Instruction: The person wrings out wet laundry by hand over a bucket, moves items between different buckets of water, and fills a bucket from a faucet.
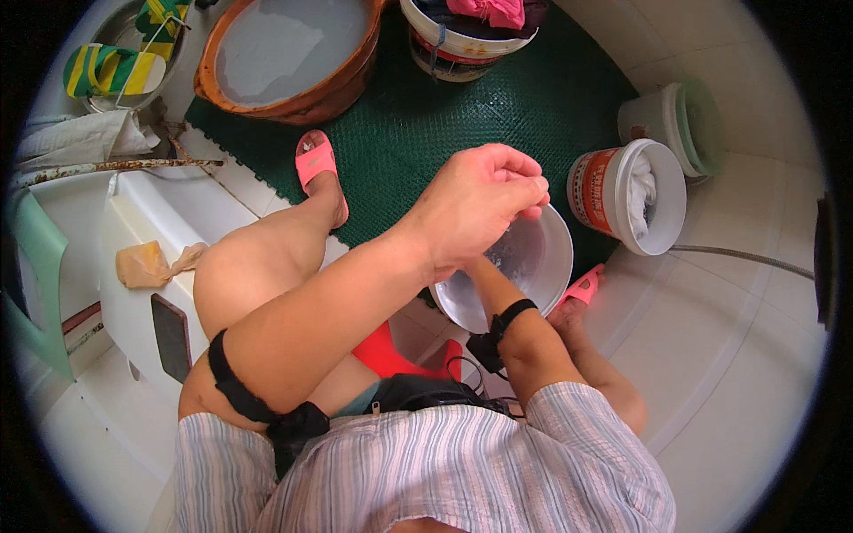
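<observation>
White basin (557, 271) w/ greyish liquid, at the near R edge of the green mat (533, 98), between the wearer's feet. Its mouth is round, so no long axis to speak of. L hand (484, 200) is held over the basin's far L rim, nearer the camera; the bulk of the opening lies below it, toward the body and slightly R. Fingers are curled in w/ tips bunched; can't tell whether anything is pinched between them. L forearm (346, 289) slants fwd. and R, crossing above R forearm (511, 302), which points fwd. and L over the basin's near part. R hand is hidden behind L wrist; grip can't be told. Pink slippers (317, 162) are on both feet, one on each side of the basin. Beyond, R: label-sided bucket (591, 191) w/ white cloth (641, 191), tilted in view, near the mat's R edge; pale bucket (644, 120) just behind. Far edge of mat: bucket w/ pink cloth (489, 11); far L corner: brown tub (351, 84) of cloudy liquid. L, off the mat: white plastic unit (133, 209) carrying a dark phone (171, 338) at its near R edge, w/ bagged yellow block (142, 265) fwd. of it.
</observation>
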The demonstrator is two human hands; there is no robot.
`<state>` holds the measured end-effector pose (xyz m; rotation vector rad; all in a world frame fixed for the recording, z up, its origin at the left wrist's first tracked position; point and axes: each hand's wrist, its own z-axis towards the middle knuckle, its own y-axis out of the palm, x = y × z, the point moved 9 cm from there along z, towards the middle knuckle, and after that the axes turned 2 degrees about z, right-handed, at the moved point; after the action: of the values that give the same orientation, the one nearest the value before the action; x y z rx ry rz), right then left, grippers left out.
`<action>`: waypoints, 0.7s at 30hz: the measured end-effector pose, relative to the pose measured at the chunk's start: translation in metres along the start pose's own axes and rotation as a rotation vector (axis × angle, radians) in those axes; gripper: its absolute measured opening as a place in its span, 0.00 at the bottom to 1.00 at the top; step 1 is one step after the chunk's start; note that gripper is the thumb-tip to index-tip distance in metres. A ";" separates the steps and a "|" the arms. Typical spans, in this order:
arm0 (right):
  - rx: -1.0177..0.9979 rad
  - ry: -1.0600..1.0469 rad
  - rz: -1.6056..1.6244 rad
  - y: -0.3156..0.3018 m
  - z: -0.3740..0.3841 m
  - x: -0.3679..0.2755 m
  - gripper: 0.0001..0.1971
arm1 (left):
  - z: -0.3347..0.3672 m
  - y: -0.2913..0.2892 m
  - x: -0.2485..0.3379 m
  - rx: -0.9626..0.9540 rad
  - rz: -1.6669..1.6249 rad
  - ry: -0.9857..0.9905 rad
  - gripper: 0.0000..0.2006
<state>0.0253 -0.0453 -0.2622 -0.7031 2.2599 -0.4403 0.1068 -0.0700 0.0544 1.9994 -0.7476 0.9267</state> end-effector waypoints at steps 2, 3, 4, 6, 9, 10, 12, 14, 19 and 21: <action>-0.002 -0.012 0.191 0.005 -0.010 0.020 0.26 | 0.006 0.002 0.000 -0.002 0.021 0.001 0.13; 0.011 -0.012 0.303 -0.003 -0.019 0.025 0.24 | 0.008 0.003 0.002 0.002 0.047 0.003 0.13; 0.030 0.002 0.405 -0.013 -0.036 0.037 0.23 | 0.012 0.005 0.003 -0.006 0.036 0.005 0.13; 0.063 0.040 0.528 -0.054 -0.082 0.023 0.17 | 0.019 0.005 0.008 -0.021 0.040 0.069 0.12; 0.089 0.069 0.648 -0.116 -0.142 -0.007 0.11 | 0.032 0.005 0.008 -0.015 0.025 0.092 0.10; 0.125 0.078 0.625 -0.131 -0.156 -0.011 0.11 | 0.037 0.004 0.008 -0.007 0.041 0.093 0.10; 0.186 0.073 0.595 -0.156 -0.180 -0.020 0.10 | 0.043 0.003 0.009 0.001 0.045 0.125 0.10; 0.279 0.030 0.579 -0.174 -0.194 -0.017 0.08 | 0.047 0.002 0.012 0.022 0.091 0.137 0.10; 0.587 -0.073 0.600 -0.209 -0.213 -0.025 0.05 | 0.050 -0.001 0.021 0.060 0.064 0.180 0.08; 0.701 -0.099 0.670 -0.216 -0.211 -0.018 0.04 | 0.051 0.002 0.022 0.055 0.079 0.188 0.08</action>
<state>-0.0397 -0.1836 -0.0014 0.3712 1.8999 -0.7657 0.1352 -0.1177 0.0510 1.9088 -0.7066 1.1743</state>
